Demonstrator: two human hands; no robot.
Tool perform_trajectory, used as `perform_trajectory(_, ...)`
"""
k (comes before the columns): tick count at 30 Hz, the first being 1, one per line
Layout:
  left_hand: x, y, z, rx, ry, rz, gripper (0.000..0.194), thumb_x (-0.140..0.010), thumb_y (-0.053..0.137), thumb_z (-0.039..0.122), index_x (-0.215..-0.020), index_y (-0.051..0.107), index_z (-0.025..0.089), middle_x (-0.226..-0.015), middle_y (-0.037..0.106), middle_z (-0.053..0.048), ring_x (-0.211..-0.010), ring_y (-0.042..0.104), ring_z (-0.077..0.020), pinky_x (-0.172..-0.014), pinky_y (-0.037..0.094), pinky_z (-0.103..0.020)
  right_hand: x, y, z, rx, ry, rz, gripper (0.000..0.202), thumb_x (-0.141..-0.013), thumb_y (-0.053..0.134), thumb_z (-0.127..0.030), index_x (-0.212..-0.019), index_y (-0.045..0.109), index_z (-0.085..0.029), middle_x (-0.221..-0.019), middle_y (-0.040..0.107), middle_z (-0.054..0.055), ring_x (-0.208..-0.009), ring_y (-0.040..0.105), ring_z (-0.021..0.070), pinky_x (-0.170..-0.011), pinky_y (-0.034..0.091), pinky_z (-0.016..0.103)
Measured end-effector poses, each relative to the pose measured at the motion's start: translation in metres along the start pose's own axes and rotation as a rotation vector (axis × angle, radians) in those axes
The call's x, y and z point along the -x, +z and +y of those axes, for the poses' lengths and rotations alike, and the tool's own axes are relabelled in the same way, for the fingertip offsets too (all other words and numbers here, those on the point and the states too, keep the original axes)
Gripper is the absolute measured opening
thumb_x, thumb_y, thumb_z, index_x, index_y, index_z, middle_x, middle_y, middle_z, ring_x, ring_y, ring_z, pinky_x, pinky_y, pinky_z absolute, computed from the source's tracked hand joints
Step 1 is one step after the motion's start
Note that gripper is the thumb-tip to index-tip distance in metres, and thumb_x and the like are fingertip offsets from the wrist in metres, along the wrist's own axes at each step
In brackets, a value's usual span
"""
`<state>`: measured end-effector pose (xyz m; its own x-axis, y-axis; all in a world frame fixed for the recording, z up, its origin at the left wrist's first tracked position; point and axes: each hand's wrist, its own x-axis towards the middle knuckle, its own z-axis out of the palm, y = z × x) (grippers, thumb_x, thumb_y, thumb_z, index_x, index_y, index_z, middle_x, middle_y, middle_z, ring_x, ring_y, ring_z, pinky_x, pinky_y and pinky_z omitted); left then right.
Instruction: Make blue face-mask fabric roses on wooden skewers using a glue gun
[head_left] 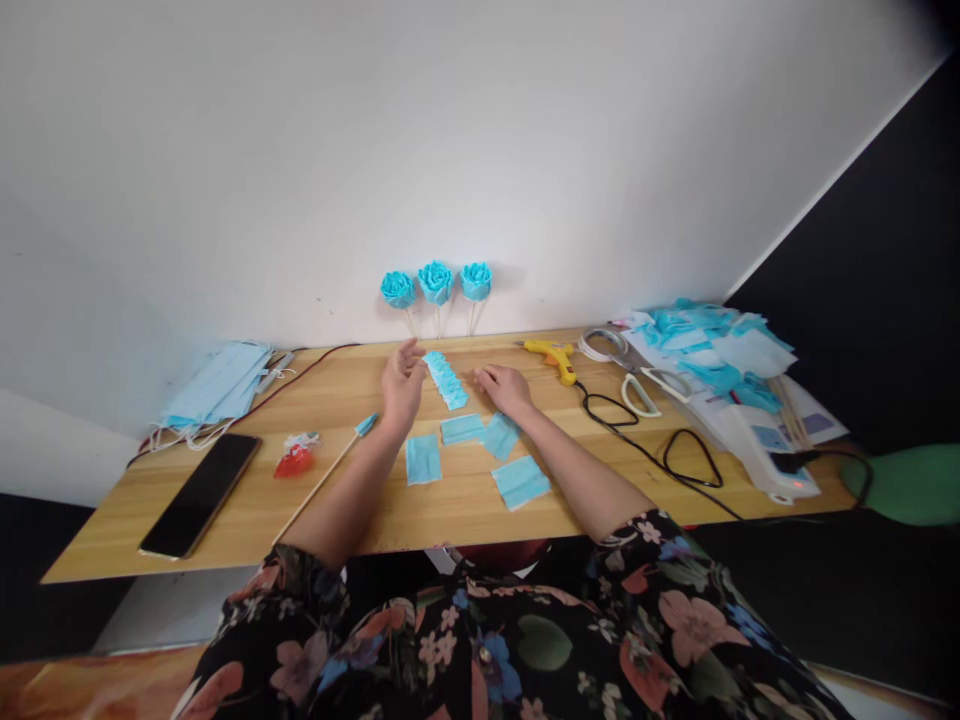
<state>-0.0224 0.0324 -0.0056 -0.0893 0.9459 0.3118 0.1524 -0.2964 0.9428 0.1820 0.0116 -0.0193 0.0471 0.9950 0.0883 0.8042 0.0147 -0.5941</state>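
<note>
My left hand point(405, 382) is raised just left of a strip of overlapping folded blue pieces point(446, 381), its fingers slightly apart and nothing visible in them. On the other side of that strip, my right hand point(504, 388) rests on the table with loosely curled fingers and no visible object. Below the hands lie several flat blue fabric pieces point(424, 459), one partly beside my right wrist. A wooden stick with a small blue tip point(366, 425) lies along my left forearm. Three blue fabric flowers on sticks point(435, 283) stand against the wall.
A yellow glue gun point(555, 358) with a black cord lies right of my hands. Further right are scissors point(641, 394), a wire coil point(600, 345), blue scraps point(720, 340) and a power strip point(769, 455). Leftward are a phone point(201, 496), a red packet point(296, 457) and stacked masks point(217, 385).
</note>
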Motion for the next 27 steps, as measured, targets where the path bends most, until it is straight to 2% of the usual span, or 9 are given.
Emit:
perform_trajectory(5, 0.016, 0.007, -0.016, 0.024, -0.090, -0.114, 0.039, -0.084, 0.048, 0.027, -0.119, 0.060, 0.019, -0.085, 0.070, -0.003, -0.065, 0.062, -0.0125, -0.067, 0.051, -0.026, -0.003, -0.001, 0.011, -0.110, -0.030, 0.054, 0.049, -0.104, 0.034, -0.042, -0.084, 0.072, -0.019, -0.087, 0.078, 0.004, -0.083, 0.071, 0.0150, -0.078, 0.047, 0.022)
perform_trajectory(9, 0.025, 0.007, -0.027, -0.083, -0.043, -0.194, 0.035, -0.084, 0.051, 0.023, -0.115, 0.065, 0.018, -0.074, 0.068, 0.000, -0.067, 0.062, -0.0148, -0.070, 0.050, -0.028, -0.013, -0.004, 0.019, -0.139, -0.009, 0.075, 0.051, -0.103, 0.030, -0.042, -0.093, 0.072, -0.016, -0.092, 0.079, 0.007, -0.079, 0.071, 0.0156, -0.072, 0.050, 0.023)
perform_trajectory(13, 0.026, 0.008, -0.029, -0.124, -0.044, -0.204, 0.034, -0.085, 0.050, 0.019, -0.114, 0.067, 0.020, -0.075, 0.069, 0.000, -0.070, 0.065, -0.0167, -0.071, 0.050, -0.029, -0.043, -0.011, 0.017, -0.100, -0.013, 0.073, 0.043, -0.100, 0.039, -0.038, -0.097, 0.075, -0.015, -0.092, 0.078, 0.006, -0.079, 0.069, 0.0161, -0.074, 0.050, 0.024)
perform_trajectory(15, 0.026, 0.009, -0.028, -0.139, -0.048, -0.207, 0.034, -0.085, 0.050, 0.019, -0.112, 0.069, 0.022, -0.075, 0.070, 0.000, -0.071, 0.066, -0.0173, -0.072, 0.050, -0.029, -0.063, -0.015, 0.012, -0.062, -0.021, 0.080, 0.033, -0.096, 0.048, -0.032, -0.111, 0.074, -0.017, -0.100, 0.079, 0.004, -0.086, 0.069, 0.0158, -0.080, 0.050, 0.024)
perform_trajectory(17, 0.026, 0.010, -0.027, -0.149, -0.048, -0.209, 0.034, -0.084, 0.050, 0.019, -0.111, 0.069, 0.022, -0.074, 0.069, 0.000, -0.070, 0.066, -0.0178, -0.070, 0.050, -0.029, -0.083, -0.018, 0.007, -0.008, -0.010, 0.098, 0.036, -0.095, 0.052, -0.028, -0.124, 0.070, -0.016, -0.107, 0.078, 0.006, -0.094, 0.069, 0.0172, -0.085, 0.049, 0.026)
perform_trajectory(19, 0.027, 0.010, -0.027, -0.151, -0.045, -0.214, 0.035, -0.084, 0.050, 0.019, -0.112, 0.069, 0.022, -0.073, 0.068, 0.000, -0.069, 0.064, -0.0179, -0.069, 0.049, -0.029, -0.099, -0.019, 0.002, 0.050, 0.002, 0.111, 0.039, -0.097, 0.052, -0.029, -0.130, 0.067, -0.016, -0.111, 0.078, 0.007, -0.099, 0.069, 0.0183, -0.087, 0.048, 0.027)
perform_trajectory(23, 0.027, 0.009, -0.025, -0.153, -0.062, -0.222, 0.040, -0.083, 0.051, 0.018, -0.119, 0.068, 0.022, -0.074, 0.068, 0.001, -0.070, 0.064, -0.0176, -0.071, 0.048, -0.029, -0.119, -0.018, -0.007, 0.178, 0.007, 0.110, 0.032, -0.100, 0.050, -0.034, -0.116, 0.073, -0.019, -0.115, 0.077, 0.008, -0.104, 0.069, 0.0195, -0.088, 0.047, 0.027)
perform_trajectory(27, 0.026, 0.010, -0.024, -0.145, -0.060, -0.238, 0.045, -0.084, 0.050, 0.015, -0.126, 0.064, 0.017, -0.073, 0.068, 0.001, -0.072, 0.064, -0.0169, -0.073, 0.049, -0.028, -0.126, -0.016, -0.013, 0.316, 0.031, 0.116, 0.033, -0.101, 0.048, -0.039, -0.107, 0.075, -0.021, -0.111, 0.078, 0.011, -0.102, 0.070, 0.0233, -0.082, 0.048, 0.029)
